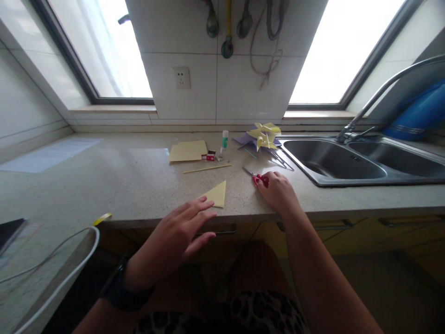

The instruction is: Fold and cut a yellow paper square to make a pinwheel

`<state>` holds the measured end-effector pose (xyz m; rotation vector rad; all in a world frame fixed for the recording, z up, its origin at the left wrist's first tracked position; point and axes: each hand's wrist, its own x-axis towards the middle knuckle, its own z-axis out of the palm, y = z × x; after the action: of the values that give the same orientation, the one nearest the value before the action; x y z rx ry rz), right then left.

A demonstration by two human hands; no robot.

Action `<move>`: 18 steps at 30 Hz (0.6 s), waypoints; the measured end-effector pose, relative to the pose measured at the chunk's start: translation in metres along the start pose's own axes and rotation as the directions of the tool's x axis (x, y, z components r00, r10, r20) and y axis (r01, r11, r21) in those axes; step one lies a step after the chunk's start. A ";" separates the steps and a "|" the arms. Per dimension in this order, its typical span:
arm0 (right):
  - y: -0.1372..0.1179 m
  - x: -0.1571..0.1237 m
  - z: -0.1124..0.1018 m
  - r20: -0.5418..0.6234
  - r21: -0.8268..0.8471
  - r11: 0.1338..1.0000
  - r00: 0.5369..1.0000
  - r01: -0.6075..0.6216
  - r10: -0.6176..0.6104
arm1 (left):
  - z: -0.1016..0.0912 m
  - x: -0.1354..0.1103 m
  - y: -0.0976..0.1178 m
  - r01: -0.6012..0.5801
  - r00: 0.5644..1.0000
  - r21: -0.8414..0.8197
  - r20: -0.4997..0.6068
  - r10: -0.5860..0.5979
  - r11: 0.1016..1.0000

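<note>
A folded triangle of yellow paper (218,195) lies near the counter's front edge. My left hand (184,227) reaches over its left part with fingers stretched out, covering one corner; whether the fingertips press on it I cannot tell. To the right, my right hand (278,190) has its fingers closed around the red handles of a pair of scissors (256,178). The scissors' blades point away to the upper left and rest at or just above the counter. Part of the handles is hidden under the fingers.
Behind lie a thin stick (207,169), yellow paper sheets (189,150), a small red box (211,155) and a glue stick (225,139). Paper pinwheels (264,136) sit beside the sink (333,160). A white cable (92,243) crosses the left counter edge.
</note>
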<state>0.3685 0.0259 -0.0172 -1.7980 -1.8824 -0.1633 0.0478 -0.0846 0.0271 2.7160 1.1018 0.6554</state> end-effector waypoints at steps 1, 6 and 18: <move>0.000 0.000 -0.001 0.010 0.011 1.000 1.000 -0.004 0.004 | 0.005 0.006 -0.006 0.002 1.000 0.066 -0.006 -0.002 0.998; -0.001 -0.011 -0.012 0.095 0.056 0.998 0.995 -0.015 0.009 | 0.033 0.014 -0.023 -0.003 1.000 0.204 0.022 -0.002 0.979; -0.016 -0.055 -0.060 0.257 0.119 0.987 0.963 -0.111 0.078 | 0.024 -0.001 -0.003 0.114 0.985 0.000 -0.134 -0.113 0.993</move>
<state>0.3687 -0.0512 0.0133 -1.8836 -1.9193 0.2304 0.0561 -0.0822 0.0042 2.6245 1.2811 0.8264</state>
